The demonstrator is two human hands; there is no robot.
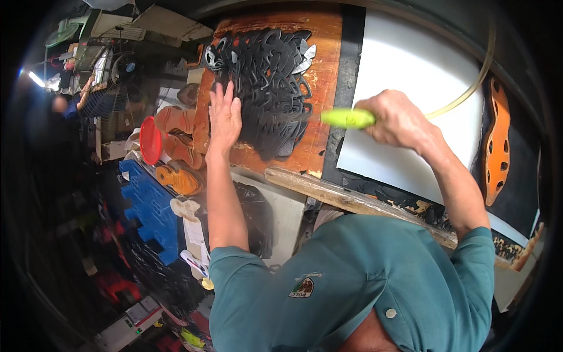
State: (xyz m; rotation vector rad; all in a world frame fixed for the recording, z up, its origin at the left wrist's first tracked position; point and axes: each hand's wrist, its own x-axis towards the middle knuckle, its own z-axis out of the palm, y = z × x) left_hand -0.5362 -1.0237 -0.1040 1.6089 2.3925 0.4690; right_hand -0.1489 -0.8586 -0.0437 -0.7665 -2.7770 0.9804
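A heap of thin black cut-out pieces (264,94) lies on an orange-brown board (325,70). Along the heap's left edge, my left hand (224,117) has its fingers stretched out over the board, open and holding nothing. My right hand (396,120) is wrapped round a yellow-green air gun (349,118) that points left at the heap. From behind that hand a clear yellowish hose (466,94) curves up to the far right. The air gun's thin front end is blurred against the black pieces. A few silvery-grey pieces (306,57) sit at the heap's upper right.
Right of the board lies a white sheet (404,58) on a black surface. An orange slotted template (497,141) is at the far right. A wooden bar (352,198) runs along the near edge. To the left are a red round lid (151,141), blue plastic panel (149,205) and wire-guarded fan (124,67).
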